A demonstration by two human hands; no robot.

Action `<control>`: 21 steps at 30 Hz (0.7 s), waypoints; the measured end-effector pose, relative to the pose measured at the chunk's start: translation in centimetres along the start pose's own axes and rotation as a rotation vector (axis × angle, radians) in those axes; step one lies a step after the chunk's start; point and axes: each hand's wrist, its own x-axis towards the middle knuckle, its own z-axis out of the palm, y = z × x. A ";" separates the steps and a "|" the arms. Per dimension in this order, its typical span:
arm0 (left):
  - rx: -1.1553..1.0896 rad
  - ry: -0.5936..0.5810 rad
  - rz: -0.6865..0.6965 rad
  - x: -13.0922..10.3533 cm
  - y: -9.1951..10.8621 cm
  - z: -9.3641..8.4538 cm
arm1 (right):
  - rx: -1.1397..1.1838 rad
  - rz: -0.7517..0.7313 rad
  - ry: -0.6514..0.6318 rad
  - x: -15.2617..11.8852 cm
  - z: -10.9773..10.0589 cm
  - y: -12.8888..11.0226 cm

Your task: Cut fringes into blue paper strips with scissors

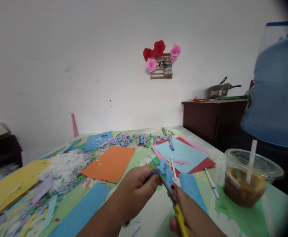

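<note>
Yellow-handled scissors [179, 220] sit gripped in the right hand [192, 209], blades angled forward and leftward above the worktop [149, 214]; the left hand [136, 187] angles in opposite, back of the hand up, thumb and curled forefinger pinching fringed blue paper [168, 171] beside the blades.

Matt orange paper [111, 163]; glossy clear plastic cup [245, 184]; metal scissor blades [169, 190].
</note>
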 end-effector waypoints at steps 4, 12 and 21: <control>-0.276 -0.039 -0.112 -0.1 -1.0 0.0 | 0.016 0.013 0.026 0.1 0.4 0.3; -0.471 -0.102 -0.200 0.1 -1.0 -0.1 | 0.068 0.046 0.073 0.1 0.7 0.4; -0.441 -0.197 -0.265 0.2 -1.1 -1.2 | 0.160 0.045 0.046 0.0 0.4 -0.6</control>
